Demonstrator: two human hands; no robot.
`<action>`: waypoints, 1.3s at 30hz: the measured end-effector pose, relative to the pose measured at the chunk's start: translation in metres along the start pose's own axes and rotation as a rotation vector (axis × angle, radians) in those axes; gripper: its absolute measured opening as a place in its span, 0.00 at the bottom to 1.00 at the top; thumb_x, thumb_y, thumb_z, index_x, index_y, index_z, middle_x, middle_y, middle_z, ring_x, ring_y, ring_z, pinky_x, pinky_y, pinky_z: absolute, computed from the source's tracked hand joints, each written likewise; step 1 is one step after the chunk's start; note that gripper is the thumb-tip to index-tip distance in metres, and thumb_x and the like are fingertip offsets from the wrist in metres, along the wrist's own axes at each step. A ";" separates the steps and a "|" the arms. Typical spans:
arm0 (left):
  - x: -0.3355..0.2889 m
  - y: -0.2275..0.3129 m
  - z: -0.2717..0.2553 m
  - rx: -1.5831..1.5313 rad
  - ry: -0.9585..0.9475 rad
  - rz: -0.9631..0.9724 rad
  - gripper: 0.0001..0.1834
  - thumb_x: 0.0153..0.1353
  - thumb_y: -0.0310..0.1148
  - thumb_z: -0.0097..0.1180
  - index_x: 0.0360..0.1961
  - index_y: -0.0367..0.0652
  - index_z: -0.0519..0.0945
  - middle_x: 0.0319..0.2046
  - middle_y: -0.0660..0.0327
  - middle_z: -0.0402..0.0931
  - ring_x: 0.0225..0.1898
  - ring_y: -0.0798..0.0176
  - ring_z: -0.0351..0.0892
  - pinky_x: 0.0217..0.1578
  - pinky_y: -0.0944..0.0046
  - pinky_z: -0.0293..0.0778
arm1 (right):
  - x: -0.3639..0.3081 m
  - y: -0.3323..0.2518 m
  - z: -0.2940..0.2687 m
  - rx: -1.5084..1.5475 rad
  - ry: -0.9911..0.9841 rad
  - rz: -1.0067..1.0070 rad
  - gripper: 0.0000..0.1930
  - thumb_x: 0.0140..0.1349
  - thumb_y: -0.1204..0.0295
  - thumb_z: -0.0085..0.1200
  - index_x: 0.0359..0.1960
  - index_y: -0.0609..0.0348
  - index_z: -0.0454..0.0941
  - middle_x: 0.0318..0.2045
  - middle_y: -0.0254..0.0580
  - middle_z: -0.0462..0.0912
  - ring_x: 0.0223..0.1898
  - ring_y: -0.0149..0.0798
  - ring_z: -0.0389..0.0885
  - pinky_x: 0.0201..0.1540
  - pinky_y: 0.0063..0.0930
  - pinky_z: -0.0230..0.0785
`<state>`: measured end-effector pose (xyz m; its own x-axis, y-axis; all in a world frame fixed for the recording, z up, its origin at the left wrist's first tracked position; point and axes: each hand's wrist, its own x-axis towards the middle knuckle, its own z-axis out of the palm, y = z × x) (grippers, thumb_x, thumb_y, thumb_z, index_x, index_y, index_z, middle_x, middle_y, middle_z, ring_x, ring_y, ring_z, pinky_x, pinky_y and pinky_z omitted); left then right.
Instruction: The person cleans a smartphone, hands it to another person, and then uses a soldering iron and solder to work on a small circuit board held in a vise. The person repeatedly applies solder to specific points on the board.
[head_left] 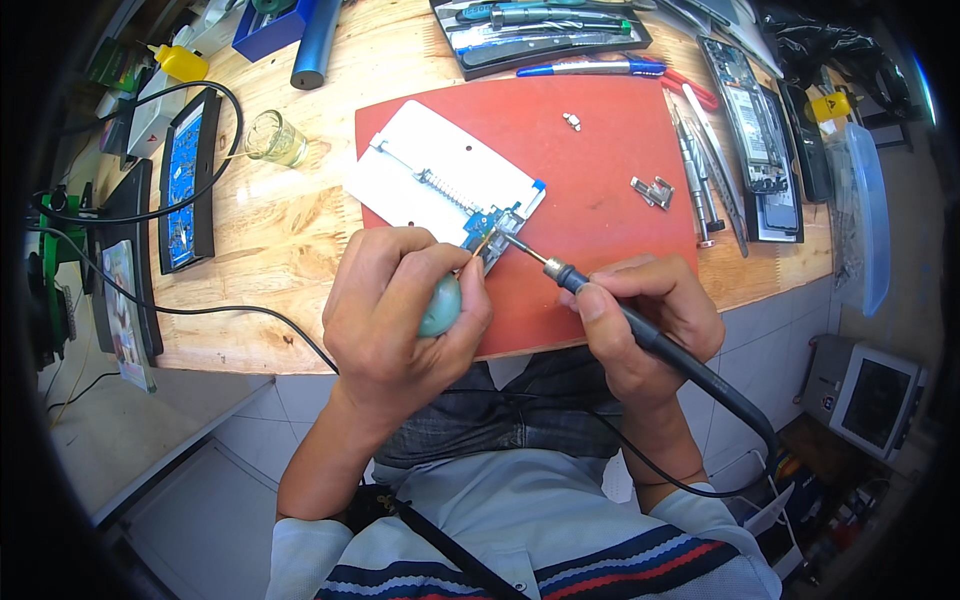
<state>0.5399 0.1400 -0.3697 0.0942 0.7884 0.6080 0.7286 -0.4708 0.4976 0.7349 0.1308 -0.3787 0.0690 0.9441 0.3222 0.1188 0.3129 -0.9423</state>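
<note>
A soldering iron (650, 335) is gripped like a pen in my right hand (640, 325). Its metal tip meets a small blue circuit board (487, 225), clamped in a white board holder (415, 140) with a spring and rail. In my left hand (395, 310) is a round green spool (440, 308), from which a thin copper-coloured strand (484, 245), apparently desoldering braid, runs to the board by the iron's tip. Whether tip and strand touch is too small to tell. My left fingers partly cover the spool and the holder's near end.
Beneath the holder lies a red mat (600, 220) with small metal parts (653, 192) on it. Tweezers (715, 160), screwdrivers and an opened phone (750, 130) lie on the right. A glass jar (276, 140) stands left. The iron's black cable (690, 485) loops across my lap.
</note>
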 end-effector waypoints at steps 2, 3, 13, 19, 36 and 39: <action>0.000 0.000 0.000 -0.001 -0.003 -0.001 0.12 0.44 0.19 0.71 0.31 0.39 0.83 0.28 0.58 0.76 0.27 0.57 0.76 0.27 0.61 0.72 | 0.000 0.000 0.000 -0.001 -0.001 0.000 0.06 0.59 0.80 0.67 0.34 0.66 0.80 0.27 0.45 0.87 0.26 0.26 0.85 0.29 0.19 0.76; 0.000 0.000 -0.001 0.000 -0.005 0.004 0.12 0.44 0.19 0.71 0.31 0.39 0.83 0.28 0.58 0.76 0.27 0.57 0.76 0.27 0.61 0.72 | 0.000 0.000 0.000 -0.001 0.000 -0.001 0.06 0.59 0.80 0.67 0.34 0.66 0.80 0.27 0.45 0.87 0.26 0.26 0.85 0.29 0.19 0.76; 0.000 0.002 -0.001 -0.010 -0.009 0.009 0.12 0.45 0.20 0.71 0.31 0.40 0.83 0.29 0.58 0.76 0.28 0.57 0.76 0.27 0.61 0.72 | 0.001 0.001 0.000 -0.001 0.004 -0.014 0.07 0.57 0.81 0.68 0.33 0.66 0.80 0.26 0.44 0.87 0.26 0.27 0.85 0.29 0.19 0.76; 0.001 0.003 0.000 0.002 -0.011 0.001 0.12 0.44 0.20 0.71 0.31 0.40 0.83 0.29 0.58 0.76 0.28 0.57 0.77 0.27 0.61 0.72 | 0.001 0.001 -0.001 -0.010 -0.007 -0.022 0.07 0.58 0.81 0.67 0.34 0.67 0.80 0.27 0.45 0.87 0.26 0.28 0.85 0.29 0.20 0.76; 0.000 0.007 -0.001 -0.012 -0.024 0.002 0.11 0.46 0.19 0.71 0.31 0.39 0.83 0.29 0.58 0.76 0.28 0.57 0.76 0.29 0.61 0.72 | -0.002 0.001 -0.003 0.026 0.013 -0.027 0.06 0.58 0.83 0.66 0.34 0.67 0.80 0.27 0.45 0.87 0.27 0.27 0.85 0.30 0.19 0.76; 0.001 0.007 0.000 -0.005 -0.012 0.015 0.11 0.46 0.19 0.70 0.31 0.39 0.83 0.29 0.58 0.76 0.28 0.57 0.76 0.29 0.60 0.72 | -0.004 0.001 -0.003 0.046 0.031 -0.020 0.06 0.58 0.84 0.66 0.34 0.68 0.80 0.28 0.45 0.86 0.28 0.28 0.85 0.30 0.19 0.76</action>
<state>0.5456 0.1377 -0.3652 0.1132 0.7860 0.6078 0.7237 -0.4844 0.4916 0.7379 0.1275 -0.3805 0.0978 0.9344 0.3426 0.0743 0.3364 -0.9388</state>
